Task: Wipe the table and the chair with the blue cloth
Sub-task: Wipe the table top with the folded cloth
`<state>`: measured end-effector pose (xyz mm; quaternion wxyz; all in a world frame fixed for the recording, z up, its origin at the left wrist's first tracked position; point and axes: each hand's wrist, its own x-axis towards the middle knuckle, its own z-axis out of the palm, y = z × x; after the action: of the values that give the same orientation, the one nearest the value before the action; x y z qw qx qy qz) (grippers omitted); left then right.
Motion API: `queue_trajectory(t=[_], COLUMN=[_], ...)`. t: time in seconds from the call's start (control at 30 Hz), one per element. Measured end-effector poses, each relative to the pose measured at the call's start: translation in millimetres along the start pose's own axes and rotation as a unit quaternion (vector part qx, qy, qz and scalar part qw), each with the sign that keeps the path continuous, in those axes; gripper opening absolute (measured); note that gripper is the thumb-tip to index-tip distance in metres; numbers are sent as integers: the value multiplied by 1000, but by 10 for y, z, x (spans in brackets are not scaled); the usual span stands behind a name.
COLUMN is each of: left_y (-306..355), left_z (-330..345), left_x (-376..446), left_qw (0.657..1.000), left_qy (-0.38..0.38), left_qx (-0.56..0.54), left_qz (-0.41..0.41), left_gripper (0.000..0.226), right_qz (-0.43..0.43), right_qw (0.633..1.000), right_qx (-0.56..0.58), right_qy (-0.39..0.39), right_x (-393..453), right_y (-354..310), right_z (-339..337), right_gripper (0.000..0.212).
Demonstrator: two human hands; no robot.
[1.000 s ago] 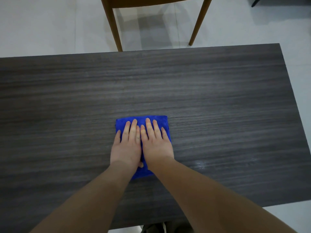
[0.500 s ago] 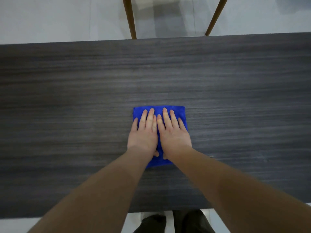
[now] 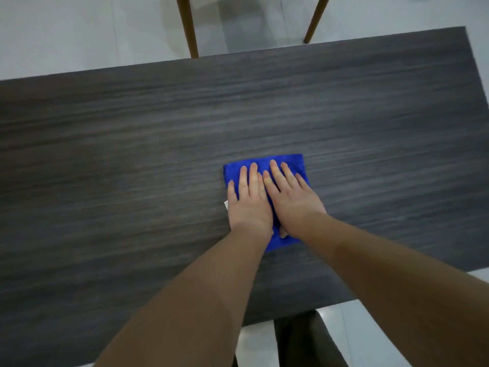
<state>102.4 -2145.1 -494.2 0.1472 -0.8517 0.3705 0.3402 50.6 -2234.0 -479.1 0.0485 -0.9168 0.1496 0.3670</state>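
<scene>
At the bottom edge of the frame our dark trousers [image 3: 304,340] show below the near edge of the surface [image 3: 132,144], cut off by the frame, with pale floor tiles [image 3: 254,345] beside them. Our two bare forearms run up from the lower corners to the centre, where both hands lie side by side, flat, on the blue cloth [image 3: 295,162]. The left hand [image 3: 250,205] and the right hand [image 3: 293,200] have straight, slightly spread fingers pressing down; neither grip closes round anything. The cloth sits folded just right of centre on the dark wood-grain surface, much of it hidden under our palms, with its far edge and a near corner showing. A small white tag [image 3: 226,204] peeks out at its left side by the left hand; any writing on it is too small to read. At the top of the frame, beyond the far edge, two brown chair legs [image 3: 188,25] stand on the floor, the seat cut off above.
</scene>
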Motion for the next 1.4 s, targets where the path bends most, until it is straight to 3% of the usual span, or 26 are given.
queue_trajectory(t=[0.57,0.87,1.23,1.4], left_y=[40,3,-362,-628], left_z=[-20,9,139,231], left_x=[-2,20,-63,-105], left_qw=[1000,1000,999,999], left_qy=[-2,-3,30,32], left_qx=[-9,14,22,24], left_qz=[-16,-5,15,23], left_gripper=[116,128,131,134], right_qz=[-7,-7,-4,4], right_qw=[1000,999,1000,1000], right_qx=[29,38,2,20], right_qy=[-7,-1,0,5], right_x=[-15,-52,5,7], right_y=[23,-16,-287,-565], right_z=[-56,-85,-10,-64], right_gripper=[119,112,135,118])
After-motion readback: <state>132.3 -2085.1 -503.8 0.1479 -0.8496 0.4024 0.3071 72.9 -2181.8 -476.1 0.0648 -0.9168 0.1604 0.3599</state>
